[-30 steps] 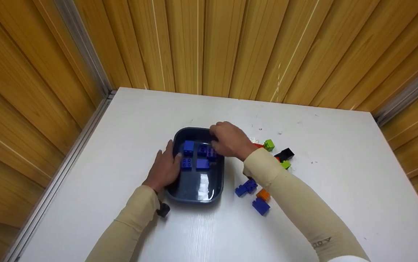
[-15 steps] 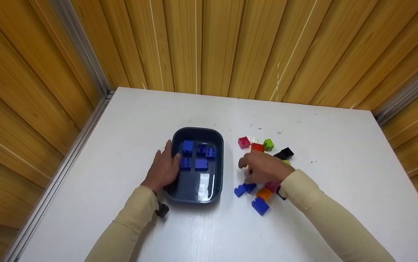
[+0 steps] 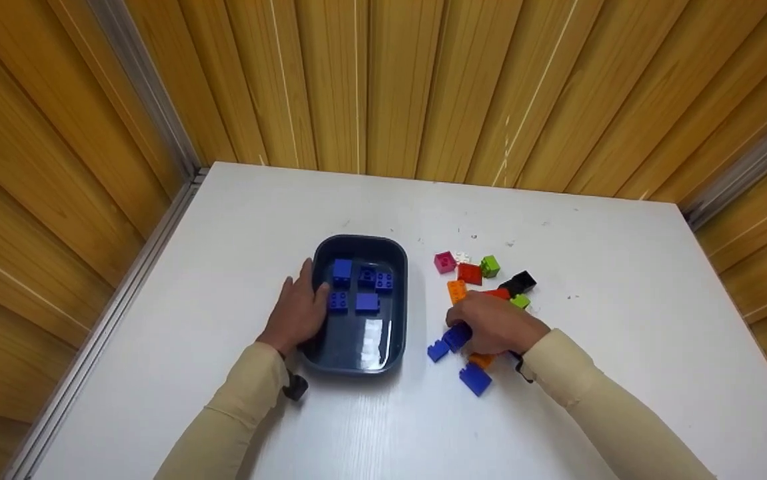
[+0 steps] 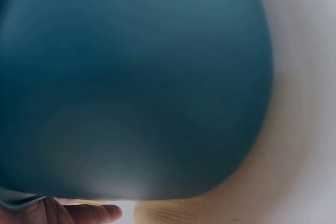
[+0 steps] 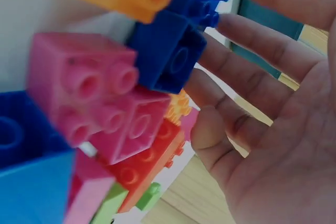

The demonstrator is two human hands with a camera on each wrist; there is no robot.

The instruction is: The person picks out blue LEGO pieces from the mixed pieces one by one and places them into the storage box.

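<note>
Four blue bricks (image 3: 357,288) already sit in the tray (image 3: 361,357), frame centre-left. Left hand (image 3: 298,311) rests flat on its rim. Right hand (image 3: 493,323), fingers loosely open, touches a loose blue brick (image 3: 457,335); two more remain.

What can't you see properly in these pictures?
- Head view: the right hand covers part of the loose brick pile; the pink brick shows only in the right wrist view.
- Head view: whether the fingers actually grip the blue brick; too small to tell.
- Left wrist view: the tray fills the picture as a dark blur, so its bricks are hidden; only a fingertip shows.
- Right wrist view: nearest bricks blurred and cut off by the edges.
</note>
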